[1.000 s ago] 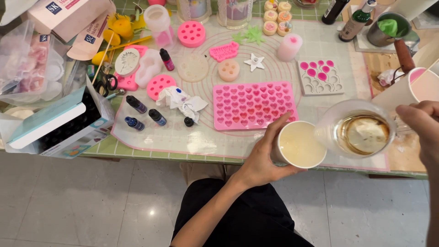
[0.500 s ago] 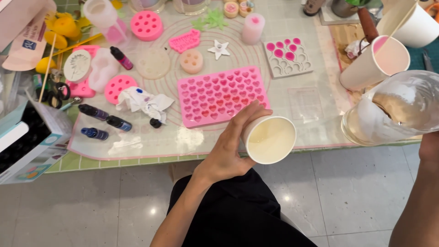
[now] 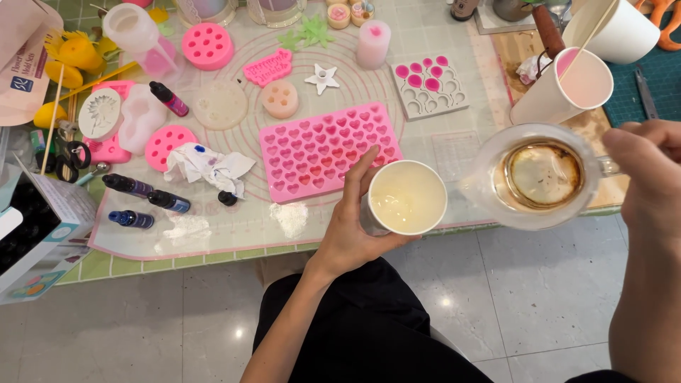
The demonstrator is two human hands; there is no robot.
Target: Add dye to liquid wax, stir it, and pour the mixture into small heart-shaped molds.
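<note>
Left hand [image 3: 351, 230] is wrapped around a white paper cup [image 3: 406, 198] of pale liquid, held at the near edge of the desk [image 3: 213, 245], just in front of the pink heart mould [image 3: 323, 150]. Right hand [image 3: 649, 167] is closed on the handle of a clear glass jug [image 3: 539, 177], which hangs level beside the cup over the same edge; jug and cup rims sit close but apart.

Judgement: for a clean transfer the spout should be brought over the cup's centre, the cup kept steady and upright, and the tilt made slowly so nothing runs down the outside onto the lap below.

Surroundings: a second paper cup with pink lining [image 3: 567, 89] and a stick stands just behind the jug, within elbow reach if the jug swings back. Dye bottles [image 3: 142, 202], a stained tissue [image 3: 209, 164] and round pink moulds [image 3: 170, 145] lie towards the left edge, well apart.
</note>
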